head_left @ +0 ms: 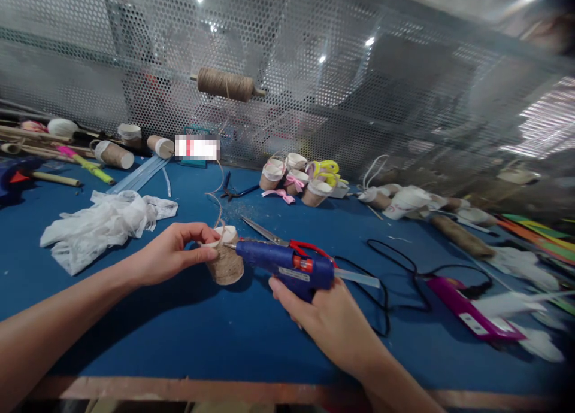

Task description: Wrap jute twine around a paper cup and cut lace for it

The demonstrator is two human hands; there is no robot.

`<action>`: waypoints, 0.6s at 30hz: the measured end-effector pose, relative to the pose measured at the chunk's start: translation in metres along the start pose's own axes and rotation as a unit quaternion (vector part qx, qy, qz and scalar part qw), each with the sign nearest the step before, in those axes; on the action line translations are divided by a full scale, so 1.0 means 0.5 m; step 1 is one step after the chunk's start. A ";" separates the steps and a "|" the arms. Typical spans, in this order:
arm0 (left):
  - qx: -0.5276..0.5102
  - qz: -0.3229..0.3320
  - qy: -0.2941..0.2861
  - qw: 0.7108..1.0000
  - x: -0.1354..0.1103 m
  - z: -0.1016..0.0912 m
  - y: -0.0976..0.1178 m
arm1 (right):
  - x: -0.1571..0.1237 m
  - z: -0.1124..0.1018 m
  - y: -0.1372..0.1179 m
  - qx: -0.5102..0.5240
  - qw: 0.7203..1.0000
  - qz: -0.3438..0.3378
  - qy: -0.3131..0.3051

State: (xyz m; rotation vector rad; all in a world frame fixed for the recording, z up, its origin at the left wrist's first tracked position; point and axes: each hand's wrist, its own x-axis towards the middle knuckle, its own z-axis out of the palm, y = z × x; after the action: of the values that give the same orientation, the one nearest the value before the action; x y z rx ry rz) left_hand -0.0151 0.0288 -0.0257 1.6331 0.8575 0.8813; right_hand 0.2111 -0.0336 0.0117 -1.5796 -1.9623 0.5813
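Observation:
My left hand (175,251) pinches the rim of a small paper cup wrapped in brown twine (227,266), holding it tilted above the blue table. A strand of jute twine (220,206) runs from the cup's rim up toward a spool (227,84). In my right hand (318,317) is a blue hot glue gun (283,260), gripped by its handle, with a clear glue stick (358,278) out of its back. Its nozzle meets the cup near the rim; whether glue is coming out cannot be seen. Red-handled scissors (269,233) lie just behind the gun.
Crumpled white fabric (112,221) lies at left. Several twine-wrapped cups (317,193) with ribbons stand at the back, near pliers (238,193). A purple power strip (474,311) and black cord (422,275) lie at right. A perforated metal panel (291,54) rises behind.

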 end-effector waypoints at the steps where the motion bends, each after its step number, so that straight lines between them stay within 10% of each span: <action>1: -0.002 0.000 0.000 1.000 0.000 0.000 0.000 | 0.000 -0.001 0.002 -0.002 1.000 -0.003 0.000; 18: -0.016 0.007 -0.013 1.000 -0.001 -0.002 -0.002 | 0.016 -0.010 0.020 -0.028 0.998 -0.044 0.043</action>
State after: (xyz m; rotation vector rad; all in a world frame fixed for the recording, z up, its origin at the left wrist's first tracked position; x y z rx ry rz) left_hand -0.0165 0.0290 -0.0265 1.6211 0.8107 0.8790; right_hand 0.2205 -0.0238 0.0099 -1.5175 -1.9875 0.4213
